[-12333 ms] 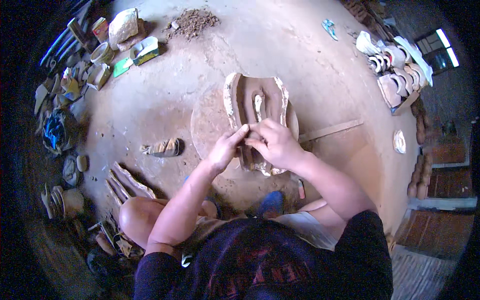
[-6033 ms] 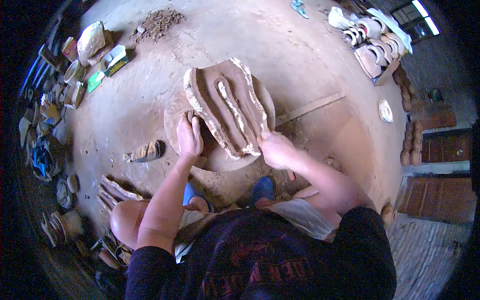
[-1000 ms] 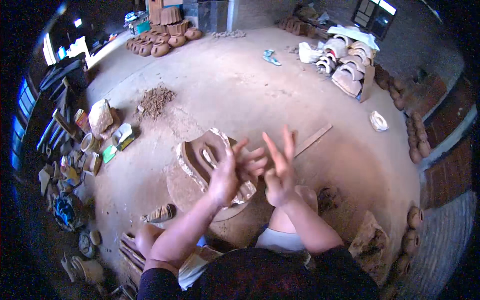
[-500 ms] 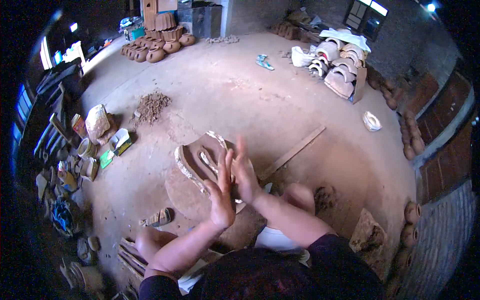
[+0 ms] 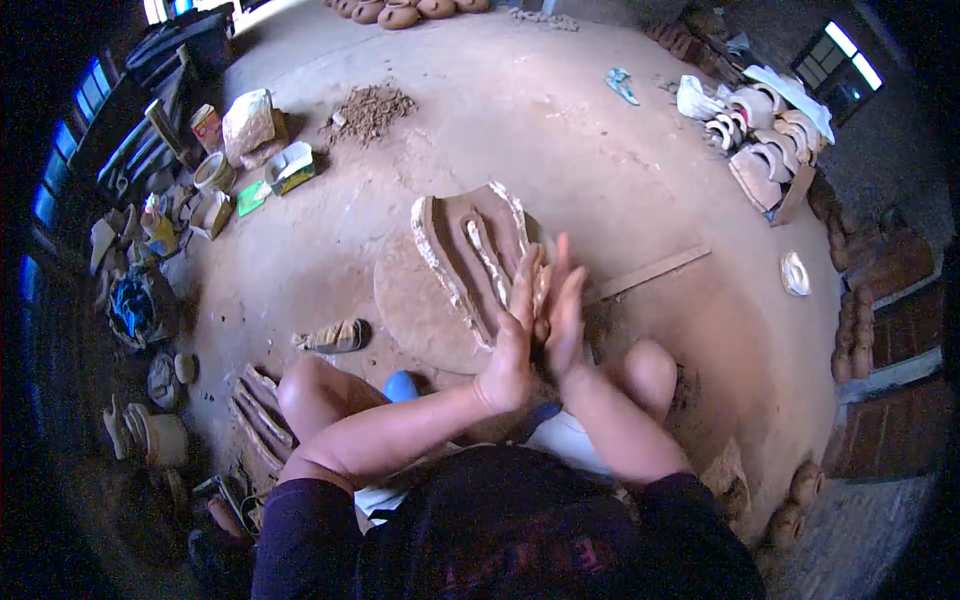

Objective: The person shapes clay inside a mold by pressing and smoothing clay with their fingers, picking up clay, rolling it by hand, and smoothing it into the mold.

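The left hand (image 5: 512, 340) and right hand (image 5: 567, 315) are held flat, fingers extended, palms turned toward each other; something brown is glimpsed between them, but whether clay is pressed there cannot be told. Just beyond them and to their left, a channelled mould piece (image 5: 462, 255) is laid hollow side up on a round board (image 5: 402, 300), presumably so its channels can be reached, with a wooden strip (image 5: 655, 270) placed to their right
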